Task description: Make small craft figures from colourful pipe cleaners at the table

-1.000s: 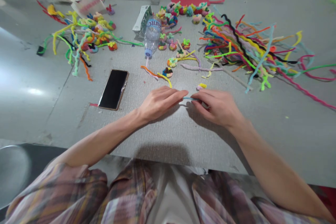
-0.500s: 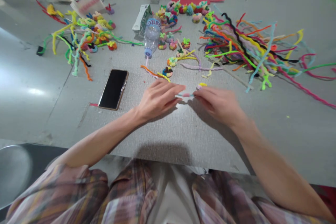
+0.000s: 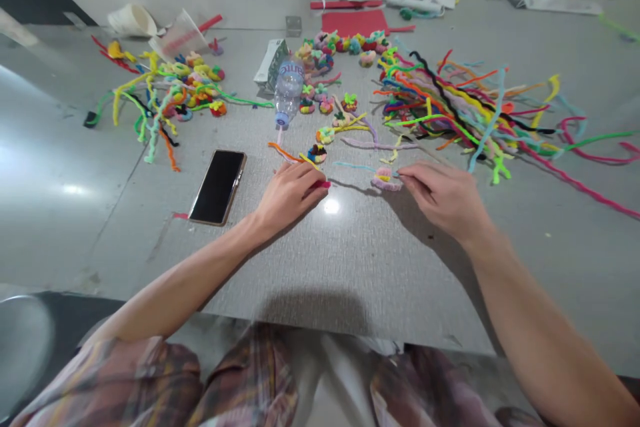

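My left hand (image 3: 290, 195) rests on the grey table (image 3: 350, 260) with its fingers curled on a short pink pipe cleaner piece (image 3: 324, 184). My right hand (image 3: 443, 197) pinches the end of a small coiled pink and yellow pipe cleaner shape (image 3: 384, 179) lying on the table. A thin light blue pipe cleaner (image 3: 353, 165) lies between the two hands, just beyond them.
A black phone (image 3: 218, 186) lies left of my left hand. A plastic water bottle (image 3: 289, 90) lies on its side further back. Loose coloured pipe cleaners (image 3: 480, 113) spread at the right; finished coiled shapes (image 3: 330, 53) and another pile (image 3: 165, 93) sit behind. Cups (image 3: 133, 20) stand far left.
My hands have moved apart. The right hand shifted to the coiled shape, the left stayed near the phone. The view tilted up slightly.
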Available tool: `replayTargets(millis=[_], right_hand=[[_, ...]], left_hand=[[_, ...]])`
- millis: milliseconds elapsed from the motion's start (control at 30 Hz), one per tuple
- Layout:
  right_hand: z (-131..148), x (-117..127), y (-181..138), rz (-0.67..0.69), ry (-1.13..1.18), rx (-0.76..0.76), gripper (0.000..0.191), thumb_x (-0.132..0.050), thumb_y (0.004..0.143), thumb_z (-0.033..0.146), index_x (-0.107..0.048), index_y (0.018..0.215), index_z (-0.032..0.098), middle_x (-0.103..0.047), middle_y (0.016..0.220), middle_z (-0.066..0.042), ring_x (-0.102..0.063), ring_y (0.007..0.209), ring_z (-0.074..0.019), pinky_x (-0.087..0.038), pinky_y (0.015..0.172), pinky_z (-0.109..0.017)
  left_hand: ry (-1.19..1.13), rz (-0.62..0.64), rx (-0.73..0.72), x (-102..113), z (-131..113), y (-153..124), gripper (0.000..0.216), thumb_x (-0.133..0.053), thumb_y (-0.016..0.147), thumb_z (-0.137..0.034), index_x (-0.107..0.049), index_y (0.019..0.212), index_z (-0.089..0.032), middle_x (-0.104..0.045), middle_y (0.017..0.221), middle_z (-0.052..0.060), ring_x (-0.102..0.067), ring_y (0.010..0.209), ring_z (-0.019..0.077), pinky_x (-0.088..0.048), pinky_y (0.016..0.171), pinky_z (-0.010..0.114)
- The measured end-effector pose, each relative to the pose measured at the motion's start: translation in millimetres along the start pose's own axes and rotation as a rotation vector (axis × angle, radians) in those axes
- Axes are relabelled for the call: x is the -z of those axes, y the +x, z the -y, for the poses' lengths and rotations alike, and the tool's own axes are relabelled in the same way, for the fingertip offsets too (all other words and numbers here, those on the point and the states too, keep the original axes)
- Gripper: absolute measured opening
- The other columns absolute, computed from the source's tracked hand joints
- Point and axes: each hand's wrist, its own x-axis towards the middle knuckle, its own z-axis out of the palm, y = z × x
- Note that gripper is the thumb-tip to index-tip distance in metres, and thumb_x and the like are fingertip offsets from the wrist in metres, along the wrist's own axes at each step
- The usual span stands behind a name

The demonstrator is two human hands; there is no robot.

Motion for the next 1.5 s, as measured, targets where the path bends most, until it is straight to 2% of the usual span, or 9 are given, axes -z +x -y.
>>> replayTargets(millis=[100,233,433,533,933,1167,1333,1500], right_hand=[[0.6,1.6,-0.4,-0.013,0.019,0.005,0.016,-0.062,0.115,0.024,-0.077,0.116,0.028,-0.085,0.102,-0.005,-0.081,0.09,-0.0237,-0.058,0.079,-0.037],[0.0,2.6,0.0,-0.052,0.01,0.025,0.016,-0.062,0.114,0.023,-0.078,0.116,0.028,-0.085,0.1,-0.004,-0.081,0.088,-0.0226,-0.059,0.078,-0.035],[-0.8,2.3,0.2,-0.085,-0.004,0.049,0.015,-0.063,0.115,0.024,-0.078,0.114,0.027,-0.086,0.101,-0.004,-0.083,0.088,-0.0214,-0.061,0.079,-0.033],[-0.5,1.6,-0.1,-0.067,-0.007,0.059,0.016,-0.062,0.115,0.024,-0.077,0.115,0.027,-0.086,0.098,-0.004,-0.082,0.085,-0.0213,-0.06,0.076,-0.033],[4.9,0.6,0.6,-0.062,0.022,0.054,0.017,-0.062,0.117,0.025,-0.079,0.115,0.027,-0.086,0.098,-0.004,-0.083,0.088,-0.0204,-0.059,0.076,-0.032],[6.6,-0.1,-0.1,-0.03,0.001,0.07,0.018,-0.062,0.117,0.025,-0.08,0.118,0.027,-0.087,0.102,-0.005,-0.083,0.088,-0.0208,-0.058,0.075,-0.033],[8.2,1.4,0.1,0.021,-0.057,0.081,0.022,-0.062,0.118,0.031,-0.083,0.116,0.028,-0.089,0.107,-0.005,-0.084,0.091,-0.0227,-0.059,0.075,-0.036],[10.9,5.7,0.9,0.035,-0.131,0.069,0.024,-0.061,0.118,0.032,-0.085,0.114,0.028,-0.089,0.104,-0.005,-0.083,0.09,-0.0222,-0.055,0.071,-0.035]], left_hand=[[-0.151,-0.085,0.055,-0.7,2.1,0.1,0.017,-0.072,0.114,-0.035,-0.079,0.114,-0.02,-0.085,0.105,0.005,-0.077,0.098,0.0211,-0.056,0.096,0.041],[-0.283,-0.208,0.13,-1.8,3.4,0.2,0.014,-0.078,0.11,-0.032,-0.085,0.118,-0.022,-0.089,0.111,0.005,-0.081,0.101,0.0199,-0.059,0.097,0.038],[-0.38,-0.225,0.268,0.5,2.8,1.0,0.016,-0.078,0.11,-0.031,-0.088,0.12,-0.026,-0.09,0.116,0.004,-0.082,0.105,0.0183,-0.061,0.103,0.035],[-0.391,-0.233,0.281,0.8,2.5,1.5,0.015,-0.078,0.109,-0.031,-0.089,0.119,-0.026,-0.09,0.116,0.003,-0.082,0.104,0.018,-0.061,0.103,0.035],[-0.311,-0.246,0.192,0.2,0.0,1.9,0.016,-0.078,0.109,-0.033,-0.089,0.116,-0.024,-0.09,0.111,0.005,-0.082,0.1,0.0193,-0.061,0.099,0.037],[-0.291,-0.26,0.093,-1.0,-1.0,0.8,0.016,-0.077,0.111,-0.033,-0.087,0.118,-0.024,-0.09,0.109,0.005,-0.082,0.102,0.0205,-0.06,0.1,0.038],[-0.255,-0.219,0.033,-1.0,-1.2,0.2,0.018,-0.073,0.114,-0.034,-0.085,0.121,-0.023,-0.089,0.109,0.004,-0.082,0.103,0.0202,-0.058,0.103,0.04],[-0.185,-0.183,-0.049,1.4,-4.3,0.3,0.016,-0.07,0.116,-0.033,-0.082,0.121,-0.023,-0.088,0.109,0.003,-0.081,0.101,0.0185,-0.055,0.104,0.04]])
